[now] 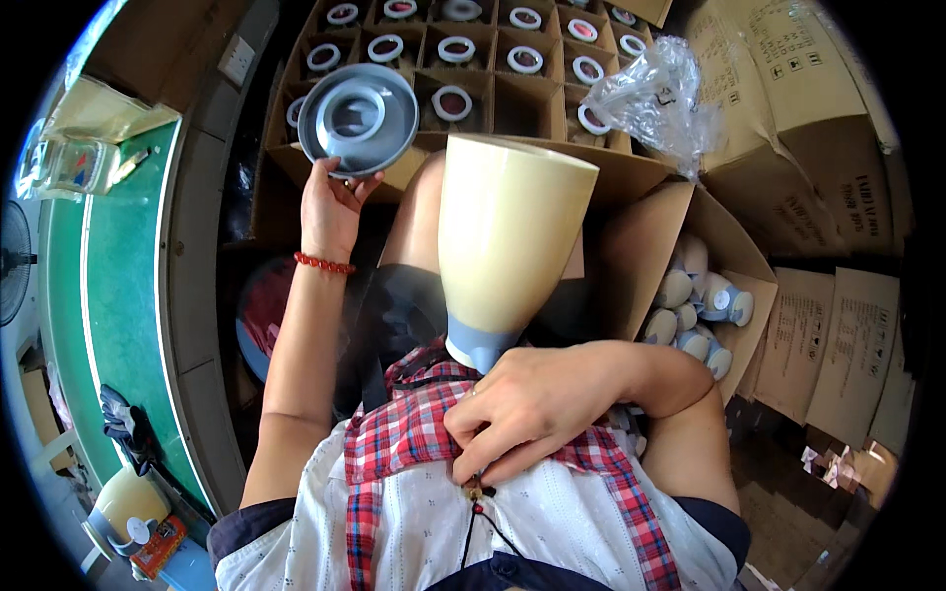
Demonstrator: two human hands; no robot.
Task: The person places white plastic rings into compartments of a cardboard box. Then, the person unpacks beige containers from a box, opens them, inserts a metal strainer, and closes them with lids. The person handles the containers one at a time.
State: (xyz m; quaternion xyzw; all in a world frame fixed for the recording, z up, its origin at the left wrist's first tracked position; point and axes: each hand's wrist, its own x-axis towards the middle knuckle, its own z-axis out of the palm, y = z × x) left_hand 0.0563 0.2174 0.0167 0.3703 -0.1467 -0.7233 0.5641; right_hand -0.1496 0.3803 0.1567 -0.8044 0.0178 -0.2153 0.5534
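My left hand [336, 202] is raised and grips the lower rim of a round grey-blue dish-shaped part [396, 116] with a pale raised ring in its middle. In front of my body, between my knees, a tall cream tapered vessel [512, 217] stands slightly tilted, its wide mouth up and its narrow blue-grey bottom near my lap. My right hand [522, 404] is close to that bottom, its fingers curled in against the front of my red checked apron [404, 433]. Whatever its fingertips hold, if anything, is hidden. A dark cord with a small bead hangs beside them.
A divided carton [503, 74] ahead holds several parts with white rings; a clear plastic bag [655, 98] lies over its right edge. An open carton [680, 212] at right contains cream and blue-grey parts. Left is a green bench [123, 295] with a black glove [126, 428].
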